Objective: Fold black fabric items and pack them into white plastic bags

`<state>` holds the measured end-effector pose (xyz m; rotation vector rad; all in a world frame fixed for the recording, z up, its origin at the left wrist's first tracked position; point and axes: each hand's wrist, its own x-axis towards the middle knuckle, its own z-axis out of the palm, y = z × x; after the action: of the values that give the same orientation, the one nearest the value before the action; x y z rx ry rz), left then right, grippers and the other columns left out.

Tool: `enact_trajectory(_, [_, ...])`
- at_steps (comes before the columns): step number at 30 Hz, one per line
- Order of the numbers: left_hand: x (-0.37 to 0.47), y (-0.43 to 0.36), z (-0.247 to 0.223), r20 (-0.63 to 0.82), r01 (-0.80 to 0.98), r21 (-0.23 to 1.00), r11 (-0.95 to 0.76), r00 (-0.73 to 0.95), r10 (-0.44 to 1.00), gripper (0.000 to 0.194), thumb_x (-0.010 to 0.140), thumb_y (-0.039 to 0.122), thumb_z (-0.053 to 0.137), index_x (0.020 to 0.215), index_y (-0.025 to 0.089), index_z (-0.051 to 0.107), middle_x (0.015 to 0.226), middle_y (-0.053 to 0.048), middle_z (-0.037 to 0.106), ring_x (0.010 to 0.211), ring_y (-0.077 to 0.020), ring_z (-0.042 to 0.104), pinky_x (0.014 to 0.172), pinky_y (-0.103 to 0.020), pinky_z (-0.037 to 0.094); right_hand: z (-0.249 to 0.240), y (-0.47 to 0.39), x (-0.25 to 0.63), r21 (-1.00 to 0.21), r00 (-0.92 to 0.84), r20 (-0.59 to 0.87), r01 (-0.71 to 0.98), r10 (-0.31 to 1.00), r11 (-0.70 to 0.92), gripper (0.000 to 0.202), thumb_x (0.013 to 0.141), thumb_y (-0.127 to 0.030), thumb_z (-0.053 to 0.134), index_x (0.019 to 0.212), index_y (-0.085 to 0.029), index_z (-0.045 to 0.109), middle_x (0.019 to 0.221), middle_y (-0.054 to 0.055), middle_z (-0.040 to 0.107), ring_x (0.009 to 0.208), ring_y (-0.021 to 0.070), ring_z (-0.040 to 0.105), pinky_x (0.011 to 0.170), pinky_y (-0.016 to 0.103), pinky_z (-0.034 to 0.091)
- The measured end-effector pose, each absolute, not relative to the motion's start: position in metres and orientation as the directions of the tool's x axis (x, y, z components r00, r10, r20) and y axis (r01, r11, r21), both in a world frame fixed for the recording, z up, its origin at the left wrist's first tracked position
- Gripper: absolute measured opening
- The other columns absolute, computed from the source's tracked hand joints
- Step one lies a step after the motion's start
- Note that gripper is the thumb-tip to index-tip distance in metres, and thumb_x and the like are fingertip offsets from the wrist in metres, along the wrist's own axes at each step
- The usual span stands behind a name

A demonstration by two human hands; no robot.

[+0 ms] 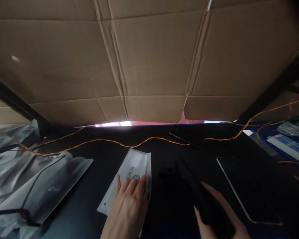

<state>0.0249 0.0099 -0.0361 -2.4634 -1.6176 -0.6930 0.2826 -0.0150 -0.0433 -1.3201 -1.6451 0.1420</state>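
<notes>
My left hand (pixel 128 202) lies over a frosted plastic bag (pixel 137 162) with dark lettering, its fingers apart on top of the bag. The lettering is partly covered by the fingertips. In my right hand (pixel 218 202) is a long black object (pixel 209 207), with fingers wrapped round its near part. Its far end is dark and smeared, with what look like thin prongs, so I cannot make out its kind. To the right of that hand, a flat dark phone-like slab (pixel 246 189) with a pale rim lies on the black tabletop (pixel 161 219).
Clear plastic packaging (pixel 52 186) and a black cable pile up at left. A twisted red-and-yellow wire (pixel 109 140) crosses the back, near another dark phone-like slab (pixel 183 134). Cardboard (pixel 151 59) overhangs the table. A white-and-blue box (pixel 289 147) sits at right.
</notes>
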Motion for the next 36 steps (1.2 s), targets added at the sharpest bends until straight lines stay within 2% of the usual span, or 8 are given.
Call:
enact_trajectory(5, [0.035,0.010,-0.034,0.483,0.826,0.275,-0.491,0.323,0.814,0.068,0.087,-0.002,0.044,0.149,0.021,0.059,0.104,-0.008,0.078,0.094,-0.0286,0.081,0.111,-0.067,0.059,-0.053,-0.006,0.244,-0.425,-0.311,0.517,0.715,0.797,0.555,0.069,0.088,-0.015,0.068,0.154,-0.033,0.065,0.132,0.006,0.078,0.123,0.0347,0.073,0.105,0.045,0.061])
enact_trajectory(9, [0.028,0.010,-0.032,0.501,0.819,0.412,-0.399,0.162,0.850,0.051,0.100,0.012,0.054,0.149,0.023,0.060,0.110,-0.008,0.079,0.096,-0.0244,0.082,0.093,-0.040,0.070,-0.061,0.001,0.227,-0.382,-0.299,0.478,0.776,0.826,0.502,0.067,0.073,-0.006,0.068,0.135,-0.031,0.077,0.114,0.005,0.080,0.103,0.0300,0.073,0.087,0.041,0.062])
enact_trajectory(13, [0.026,0.008,-0.029,0.515,0.799,0.487,-0.353,0.064,0.855,0.044,0.103,0.023,0.062,0.147,0.030,0.064,0.114,-0.004,0.079,0.106,-0.0239,0.081,0.095,-0.036,0.068,-0.052,0.009,0.224,-0.261,-0.323,0.566,0.803,0.759,0.536,0.036,0.093,-0.013,0.064,0.121,-0.028,0.080,0.102,0.006,0.080,0.094,0.0283,0.071,0.081,0.042,0.060])
enact_trajectory(20, [0.026,0.011,-0.026,0.454,0.673,0.609,-0.419,0.138,0.880,0.046,0.102,0.017,0.060,0.146,0.031,0.064,0.104,-0.002,0.078,0.095,-0.0201,0.079,0.089,-0.035,0.068,-0.026,0.024,0.227,-0.003,-0.743,0.475,0.534,0.471,0.846,0.031,0.112,-0.018,0.050,0.115,-0.019,0.081,0.116,0.002,0.084,0.130,0.0244,0.067,0.115,0.036,0.050])
enact_trajectory(26, [0.025,0.008,-0.011,0.395,0.578,0.690,-0.435,0.202,0.896,0.044,0.102,0.015,0.062,0.141,0.034,0.068,0.104,-0.001,0.080,0.097,-0.0199,0.080,0.086,-0.031,0.068,-0.033,0.026,0.208,-0.075,-0.540,0.438,0.775,0.719,0.628,0.034,0.101,-0.017,0.061,0.131,-0.015,0.078,0.127,0.008,0.083,0.127,0.0331,0.073,0.098,0.044,0.062])
enact_trajectory(30, [0.028,0.007,-0.018,0.467,0.591,0.658,-0.466,0.165,0.869,0.046,0.098,0.012,0.060,0.137,0.032,0.069,0.122,-0.005,0.082,0.112,-0.0244,0.081,0.100,-0.039,0.068,-0.024,0.026,0.211,-0.125,-0.615,0.410,0.693,0.673,0.710,0.028,0.102,-0.017,0.065,0.124,-0.016,0.081,0.121,0.008,0.085,0.132,0.0331,0.072,0.108,0.045,0.060])
enact_trajectory(33, [0.025,0.008,-0.027,0.469,0.610,0.642,-0.463,0.165,0.868,0.045,0.100,0.013,0.060,0.140,0.033,0.068,0.129,-0.005,0.081,0.121,-0.0261,0.079,0.109,-0.043,0.064,-0.010,0.028,0.235,-0.323,-0.720,0.337,0.517,0.606,0.793,0.034,0.104,-0.030,0.069,0.136,-0.021,0.076,0.138,0.002,0.080,0.146,0.0260,0.063,0.122,0.039,0.051])
enact_trajectory(36, [0.025,0.009,-0.030,0.454,0.610,0.647,-0.458,0.174,0.874,0.040,0.103,0.016,0.058,0.138,0.033,0.068,0.125,-0.005,0.080,0.115,-0.0239,0.080,0.111,-0.044,0.063,-0.014,0.033,0.259,-0.493,-0.453,0.399,0.627,0.797,0.603,0.040,0.108,-0.036,0.063,0.147,-0.029,0.068,0.148,0.004,0.074,0.142,0.0263,0.064,0.115,0.044,0.058])
